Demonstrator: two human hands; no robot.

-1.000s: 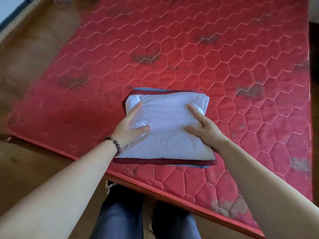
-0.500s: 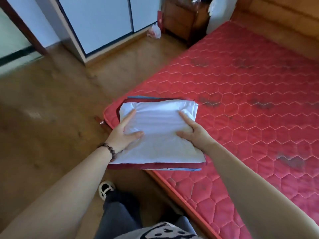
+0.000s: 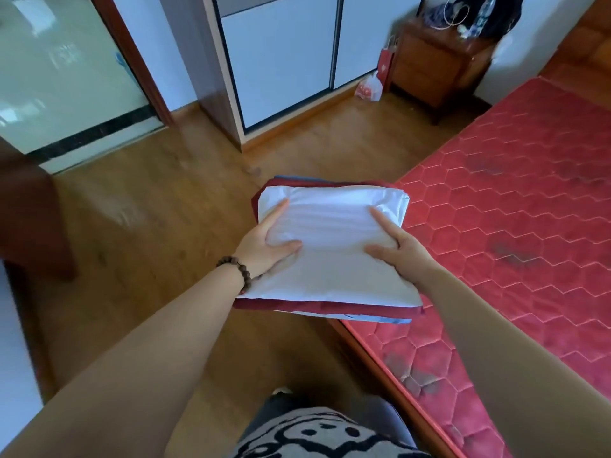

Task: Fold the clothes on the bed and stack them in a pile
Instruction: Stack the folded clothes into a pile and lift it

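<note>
We see the pile of folded clothes carried off the bed, mostly over the wooden floor, its right edge overlapping the bed's left edge. Long axis runs away from us. White piece on top, dark red piece beneath, pale blue edge lowest. No readable writing on any of it. Left hand grips the pile's left side, thumb across the top; beaded bracelet on that wrist. Right hand grips the right side likewise. Beyond the bed's far-left corner: a wooden nightstand, a plastic bag beside it, contents indistinct.
</note>
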